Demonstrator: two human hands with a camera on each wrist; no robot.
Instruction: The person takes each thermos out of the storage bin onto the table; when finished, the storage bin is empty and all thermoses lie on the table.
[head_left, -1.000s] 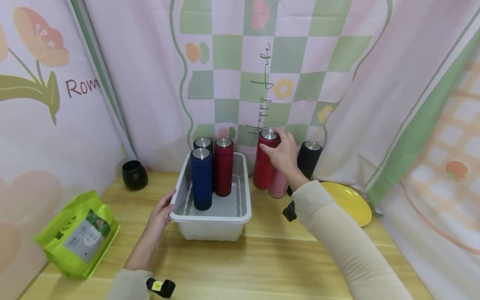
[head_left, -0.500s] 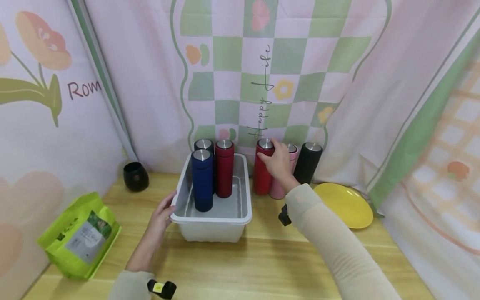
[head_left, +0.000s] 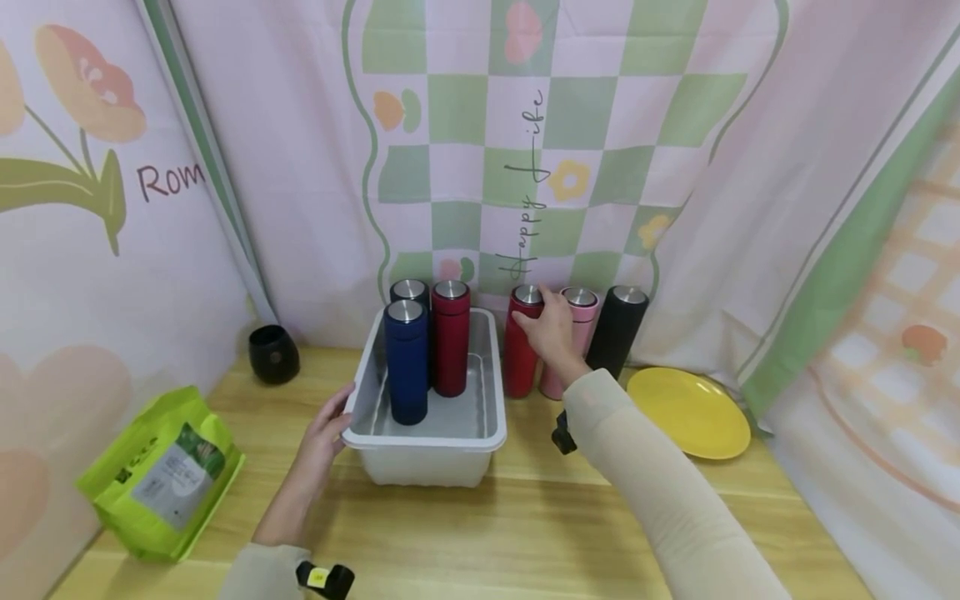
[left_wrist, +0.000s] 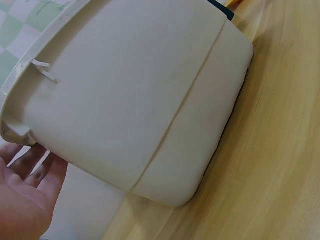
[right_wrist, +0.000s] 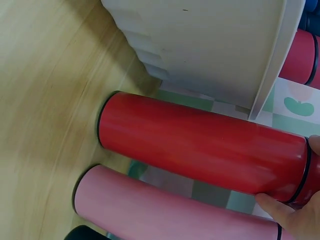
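Observation:
My right hand (head_left: pixel 551 333) grips a red thermos (right_wrist: pixel 200 142) near its steel lid, thumb on one side and fingers on the other. The thermos stands upright just right of a pale plastic bin (head_left: pixel 427 439). Close on its right is a pink thermos (right_wrist: pixel 170 205), partly behind my hand in the head view. At the bin's left side, my left hand (head_left: pixel 322 429) holds the rim; its fingertips are hidden in the left wrist view. Inside the bin stand a blue thermos (head_left: pixel 407 367), a dark red thermos (head_left: pixel 451 346) and a dark thermos (head_left: pixel 410 290) mostly hidden behind the blue one.
A black thermos (head_left: pixel 618 333) stands right of the pink one, with a yellow plate (head_left: pixel 690 412) beyond it. To the left are a black cup (head_left: pixel 273 354) and a green bag (head_left: pixel 165 475). Printed curtains (head_left: pixel 292 167) hang behind the wooden table (head_left: pixel 480 542).
The red thermos has come down and slightly left with my right hand, uncovering more of the pink and black ones. My left hand has stayed at the bin's rim.

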